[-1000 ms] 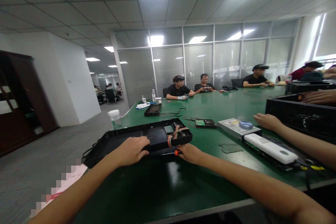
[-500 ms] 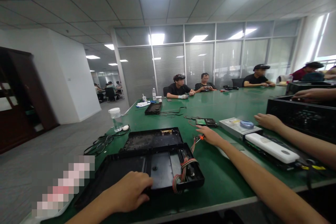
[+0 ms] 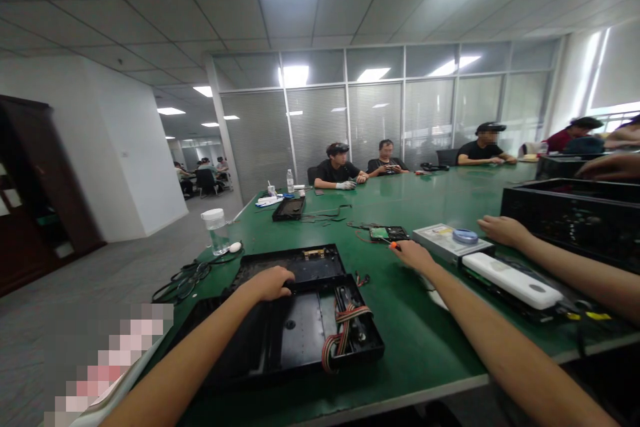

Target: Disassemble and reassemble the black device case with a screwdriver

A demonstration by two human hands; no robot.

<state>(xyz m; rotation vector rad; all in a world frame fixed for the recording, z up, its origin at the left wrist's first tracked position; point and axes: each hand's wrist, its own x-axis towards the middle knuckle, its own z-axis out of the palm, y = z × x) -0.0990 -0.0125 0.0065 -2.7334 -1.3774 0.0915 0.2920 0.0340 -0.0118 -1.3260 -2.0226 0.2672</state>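
The left hand (image 3: 270, 282) is curling closed over the far rim of the black casing (image 3: 300, 333), which is lying on the green surface (image 3: 410, 347). Right of the casing, the right hand (image 3: 413, 255) is gripping an orange-handled screwdriver (image 3: 395, 245).

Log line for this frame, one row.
left hand: on black plastic case shell | right hand: holds orange-handled screwdriver | over green table

Both forearms show bare down to the lower edge of view; the left hand (image 3: 270, 282) and right hand (image 3: 413, 255) are bare too.
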